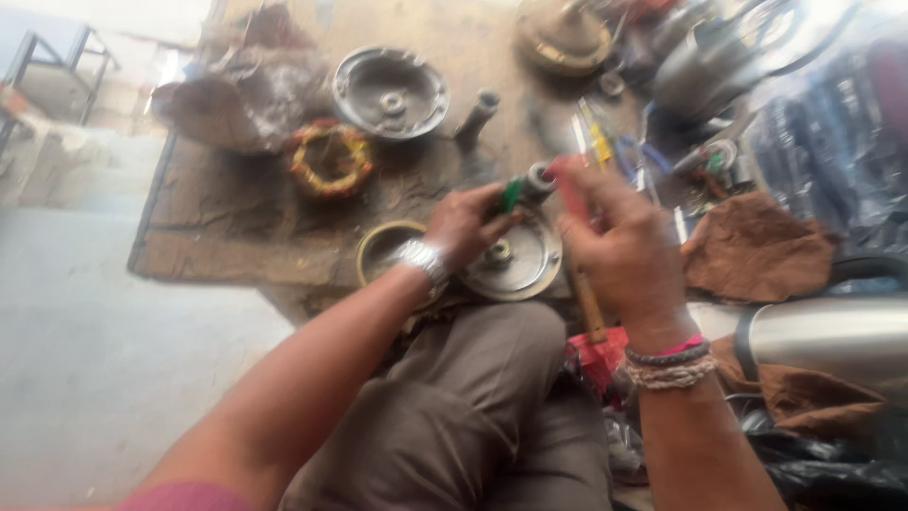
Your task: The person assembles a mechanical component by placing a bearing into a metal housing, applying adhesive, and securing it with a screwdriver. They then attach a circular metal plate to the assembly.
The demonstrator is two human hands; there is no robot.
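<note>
Sitting cross-legged on the floor, a person in brown trousers works over a dirty brown mat spread with metal parts. Largest on the right is a shiny steel cylinder, near the right forearm, with a crumpled brown cloth just beyond it. At the far middle of the mat lies a round grey metal cover, dished side up; to its near left sits a copper winding ring bound in red and yellow, and to its right a short grey metal tube stands tilted. Another round brass-coloured part lies at the far edge.

Just beyond the knees rests a round metal plate with a hub at its centre, and a brass-coloured ring lies beside it to the left, partly hidden by the left wrist.

The left hand, a metal watch on its wrist, is closed around a small green-handled tool directly above the plate. The right hand, with thread bands on its wrist, is blurred; its fingers curl around something red, and I cannot tell what it is. A small grey cylindrical piece sits between the two hands' fingertips. A wooden handle shows under the right hand.
</note>
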